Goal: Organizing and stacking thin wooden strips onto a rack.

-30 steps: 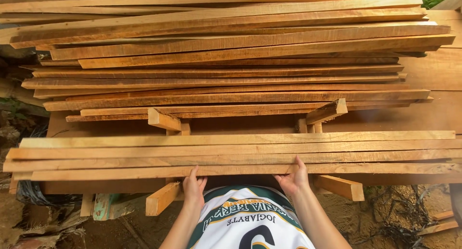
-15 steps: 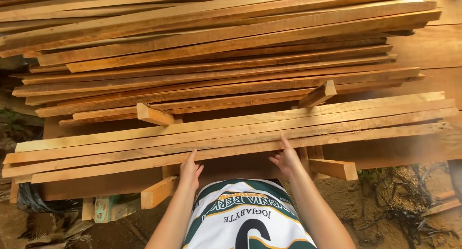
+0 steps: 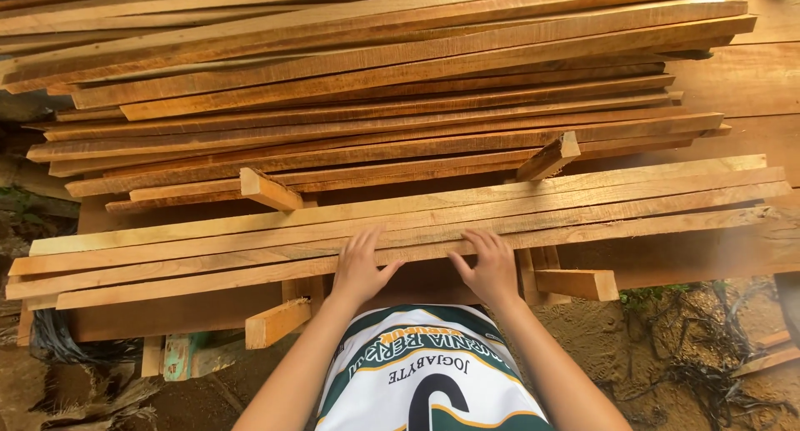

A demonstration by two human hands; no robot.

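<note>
Several long thin wooden slats (image 3: 208, 248) lie side by side across short crosspieces right in front of me. My left hand (image 3: 360, 268) rests flat on top of the nearest slats, fingers spread, thumb at the front edge. My right hand (image 3: 487, 264) lies the same way a little to the right, fingers pointing away from me. Neither hand closes around a slat. Both forearms reach up from my white and green jersey (image 3: 429, 373).
Behind the near slats is a big stack of longer planks (image 3: 333, 106), with two short blocks (image 3: 268, 189) (image 3: 550, 156) poking out. Stubby support pieces (image 3: 279, 321) (image 3: 577, 283) stick out towards me. Dirt ground (image 3: 667, 348) with dark tangled debris (image 3: 717, 373) lies at the right.
Both hands have moved from the front edge of the slats up onto their tops. The view has tilted, so the slats now slope up to the right.
</note>
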